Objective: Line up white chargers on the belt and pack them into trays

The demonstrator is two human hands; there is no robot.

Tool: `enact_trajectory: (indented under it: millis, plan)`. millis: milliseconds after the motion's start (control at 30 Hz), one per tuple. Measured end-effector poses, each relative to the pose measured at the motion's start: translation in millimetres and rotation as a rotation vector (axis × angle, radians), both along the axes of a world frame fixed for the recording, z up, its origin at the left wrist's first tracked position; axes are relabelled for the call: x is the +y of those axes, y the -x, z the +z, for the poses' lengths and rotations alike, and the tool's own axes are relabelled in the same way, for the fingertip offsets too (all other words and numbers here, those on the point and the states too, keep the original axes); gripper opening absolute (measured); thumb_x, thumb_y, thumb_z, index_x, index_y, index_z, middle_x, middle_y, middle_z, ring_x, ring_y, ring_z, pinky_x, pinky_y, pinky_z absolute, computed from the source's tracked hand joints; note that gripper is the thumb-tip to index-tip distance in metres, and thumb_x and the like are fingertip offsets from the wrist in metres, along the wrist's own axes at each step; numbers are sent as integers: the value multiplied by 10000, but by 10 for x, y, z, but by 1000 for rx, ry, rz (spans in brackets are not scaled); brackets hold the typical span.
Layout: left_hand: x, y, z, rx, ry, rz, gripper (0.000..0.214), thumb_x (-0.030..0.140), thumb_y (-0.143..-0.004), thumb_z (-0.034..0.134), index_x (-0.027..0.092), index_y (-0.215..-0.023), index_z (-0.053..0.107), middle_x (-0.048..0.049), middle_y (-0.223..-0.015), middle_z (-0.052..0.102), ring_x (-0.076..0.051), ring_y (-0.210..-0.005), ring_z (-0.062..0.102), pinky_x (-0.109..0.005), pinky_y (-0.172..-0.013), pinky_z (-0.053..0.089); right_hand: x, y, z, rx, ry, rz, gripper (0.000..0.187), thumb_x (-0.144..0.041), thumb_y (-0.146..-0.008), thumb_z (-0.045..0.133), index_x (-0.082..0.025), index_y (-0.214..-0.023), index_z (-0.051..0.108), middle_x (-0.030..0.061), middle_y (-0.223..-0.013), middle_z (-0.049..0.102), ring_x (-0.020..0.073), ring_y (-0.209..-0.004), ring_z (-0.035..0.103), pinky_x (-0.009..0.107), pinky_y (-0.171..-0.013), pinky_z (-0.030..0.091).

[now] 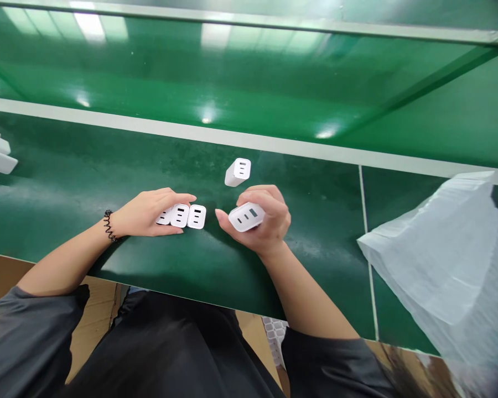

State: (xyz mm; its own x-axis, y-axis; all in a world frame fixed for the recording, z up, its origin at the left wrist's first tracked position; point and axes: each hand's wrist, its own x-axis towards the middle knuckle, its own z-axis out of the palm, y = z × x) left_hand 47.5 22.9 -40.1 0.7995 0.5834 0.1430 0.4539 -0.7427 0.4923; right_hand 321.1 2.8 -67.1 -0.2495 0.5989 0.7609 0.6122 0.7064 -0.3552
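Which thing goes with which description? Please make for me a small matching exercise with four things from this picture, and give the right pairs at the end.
Column one:
1. Wristband
2. Right hand
3. Sheet
4. Left hand

Column two:
A. around a row of white blocks
B. thin and whitish, at the right side of the picture
C. dark and coiled
D. holding a single white block

Right pairs: 1-C, 2-D, 3-B, 4-A

White chargers [179, 215], centre of frame: no readable lettering or numbers
Translucent sheet [435, 243], right of frame: none readable
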Motion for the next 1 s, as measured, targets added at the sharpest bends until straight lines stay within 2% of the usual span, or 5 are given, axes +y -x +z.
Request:
enact_trajectory:
  millis: [133,333,500,767,1000]
  plan:
    - [2,-4,9,-3,-7,-4,557,485,-941,598,199,-1390,434,-87,-1148,678,-198,-956,651,-282,-769,496,-35,46,25,19,-73,-89,686,-269,-833,718,-315,-1394,325,12,-837,657,202,-577,627,354,-499,494]
    - [9,-7,31,7,13,-4,531,456,-940,609,200,-1373,438,-79,-1157,678,-187,-943,648,-268,-773,488,-82,41,6,-40,62,-163,707,-267,-889,649,-295,-1449,218,92,-1042,683,261,-693,694,415,-621,559]
    - [11,-7,38,1,25,-2,522,445,-941,607,205,-1371,436,-79,-1167,677,-182,-945,646,-266,-785,487,-90,58,58,-29,64,-184,658,-212,-889,632,-294,-1432,270,90,-1047,682,238,-674,685,374,-568,548]
    - [9,-15,60,16,36,-1,516,424,-944,610,200,-1375,435,-77,-1174,675,-178,-956,643,-265,-804,488,-57,105,99,35,-3,-248,448,-179,-788,666,-279,-1161,439,-33,-861,629,129,-592,603,258,-484,464]
    - [7,-8,62,7,28,-4,521,412,-935,625,194,-1373,444,-78,-1168,675,-177,-955,644,-260,-809,485,-96,121,132,162,190,-222,341,-229,-775,682,-277,-972,408,-66,-775,540,98,-531,501,247,-459,410]
